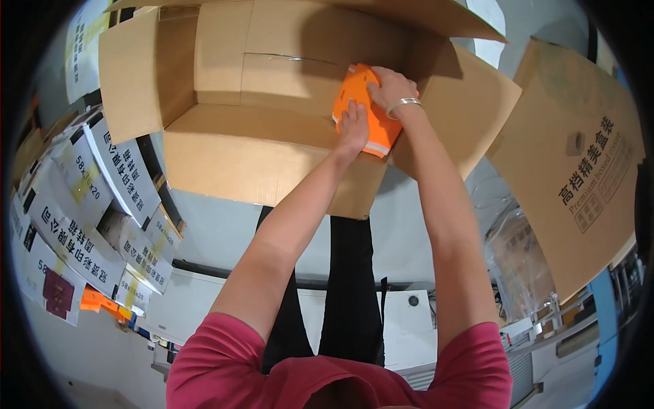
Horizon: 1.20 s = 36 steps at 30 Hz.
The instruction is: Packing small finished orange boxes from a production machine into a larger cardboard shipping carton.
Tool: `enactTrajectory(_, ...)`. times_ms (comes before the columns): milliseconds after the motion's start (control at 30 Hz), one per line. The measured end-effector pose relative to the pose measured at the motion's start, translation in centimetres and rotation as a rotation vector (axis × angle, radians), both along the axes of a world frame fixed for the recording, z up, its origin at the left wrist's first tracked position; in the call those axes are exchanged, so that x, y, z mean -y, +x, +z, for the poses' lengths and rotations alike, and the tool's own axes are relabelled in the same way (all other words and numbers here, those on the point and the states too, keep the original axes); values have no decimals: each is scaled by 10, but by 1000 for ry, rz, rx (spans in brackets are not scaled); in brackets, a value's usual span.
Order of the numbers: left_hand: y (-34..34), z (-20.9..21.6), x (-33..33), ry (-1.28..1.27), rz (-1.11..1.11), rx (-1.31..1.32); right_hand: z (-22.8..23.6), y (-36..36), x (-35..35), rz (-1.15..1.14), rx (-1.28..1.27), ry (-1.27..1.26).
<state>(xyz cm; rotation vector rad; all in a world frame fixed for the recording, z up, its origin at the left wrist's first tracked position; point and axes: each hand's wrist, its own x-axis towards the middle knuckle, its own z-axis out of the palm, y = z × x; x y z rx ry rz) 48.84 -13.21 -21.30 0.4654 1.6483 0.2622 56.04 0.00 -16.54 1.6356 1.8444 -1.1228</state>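
An orange flat packet or stack of orange sheets with a pale strip along its near edge sits tilted in the right end of a large open cardboard box. My left hand grips its near left side, fingers laid over the orange face. My right hand, with a silver bangle at the wrist, is closed on the upper right side, its thumb over the face. Both undersides are hidden, and the exact kind of the orange thing cannot be made out.
The box's flaps stand spread outward. A large printed cardboard sheet or box leans at the right, above a clear plastic bag. White printed cartons are stacked at the left, with orange pieces below them.
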Motion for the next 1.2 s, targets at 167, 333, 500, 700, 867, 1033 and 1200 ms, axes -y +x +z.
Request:
enactTrajectory(167,-17,14,-13,-44,0,64,-17,-6,3,122,-18,155)
enactTrajectory(333,-14,15,-13,-136,19,-2,-13,-18,-2,187,45,156)
enactTrajectory(500,-10,12,-14,-139,-28,-43,-3,-13,-1,142,34,189)
enactTrajectory(700,-17,17,-6,-75,-46,-132,14,0,2,60,-52,355)
enactTrajectory(867,-22,24,-4,-71,-32,-129,19,24,7,-95,-207,613)
enactTrajectory(1033,-57,41,28,49,74,-126,79,27,40,-255,-243,629)
enactTrajectory(1200,-108,113,67,339,228,-126,129,62,108,-274,-143,632)
